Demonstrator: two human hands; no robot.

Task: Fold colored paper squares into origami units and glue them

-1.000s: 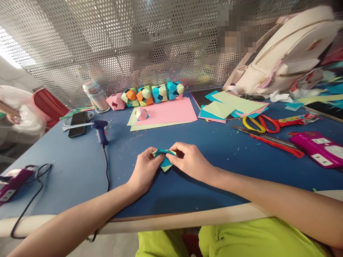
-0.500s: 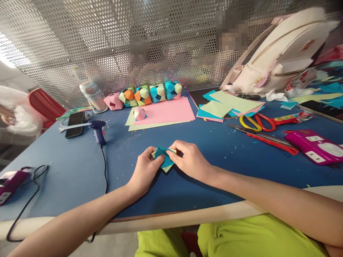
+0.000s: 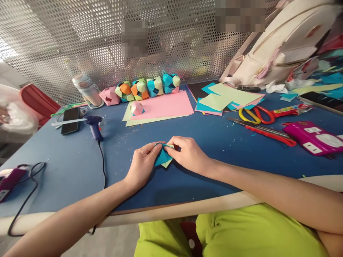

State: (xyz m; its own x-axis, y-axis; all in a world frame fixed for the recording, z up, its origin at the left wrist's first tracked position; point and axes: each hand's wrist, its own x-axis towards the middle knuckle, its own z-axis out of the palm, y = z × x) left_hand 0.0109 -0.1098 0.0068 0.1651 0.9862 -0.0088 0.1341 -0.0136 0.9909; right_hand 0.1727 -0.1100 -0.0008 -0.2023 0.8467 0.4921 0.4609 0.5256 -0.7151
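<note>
Between both hands, above the front middle of the blue table (image 3: 125, 142), is a small folded piece of blue and pale green paper (image 3: 163, 157). My left hand (image 3: 142, 161) is closed on its left side, thumb at the upper edge. On its right side my right hand (image 3: 187, 154) pinches the paper, thumb and fingers at the top corner. The blue side faces me, and a pale green corner shows at the lower right. The fingers behind the paper are hidden.
A hot glue gun (image 3: 94, 126) with a cord lies left, near a phone (image 3: 70, 121). Several folded paper balls (image 3: 139, 89) line the back by pink sheets (image 3: 168, 105). Scissors (image 3: 257, 121), a purple power strip (image 3: 313, 137) and a white backpack (image 3: 284, 46) are on the right.
My left thumb has moved up to the paper's top edge, so more of the blue face shows. The paper's upper edge looks folded over. The camera view has shifted slightly.
</note>
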